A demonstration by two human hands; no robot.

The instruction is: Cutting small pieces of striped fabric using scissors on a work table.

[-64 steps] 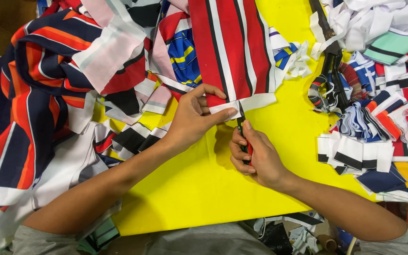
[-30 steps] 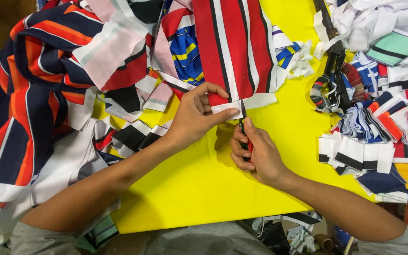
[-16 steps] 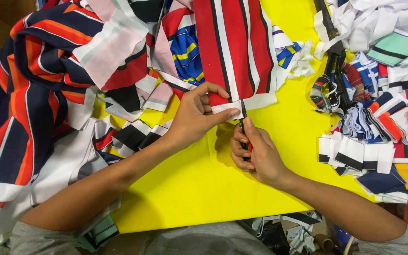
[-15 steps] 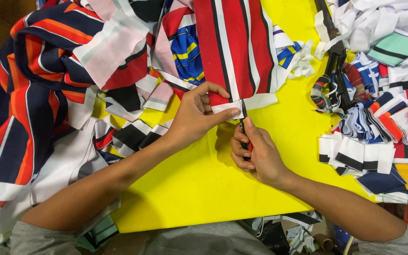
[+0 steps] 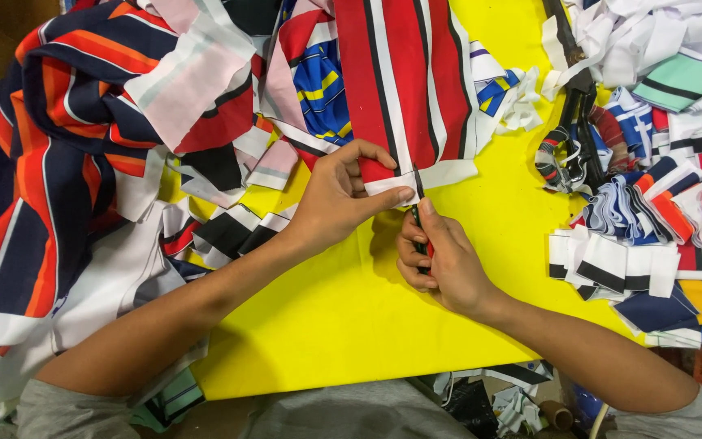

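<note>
The small cutting tool with a red handle (image 5: pixel 422 236) is mostly hidden inside the right hand (image 5: pixel 440 264), whose fingers are curled tight around it; only a thin dark tip shows above the knuckles, and what kind of blade it is cannot be made out. That tip meets the lower edge of the red fabric strip with black and white stripes (image 5: pixel 404 81), which hangs down the upper middle of the frame and is cut off at the top. The left hand (image 5: pixel 339 199) pinches the strip's white hem (image 5: pixel 432 176) between thumb and fingers, just left of the tip. The cloth looks soft and knitted, with a flat folded hem. Both hands sit close together over the smooth bright yellow desk (image 5: pixel 327 325). Far left, a heap of navy, orange and white striped fabric (image 5: pixel 50 171) spills out of frame. At right lie stacked folded striped pieces (image 5: pixel 652 244) and dark heavy shears (image 5: pixel 570 138), partly buried.
</note>
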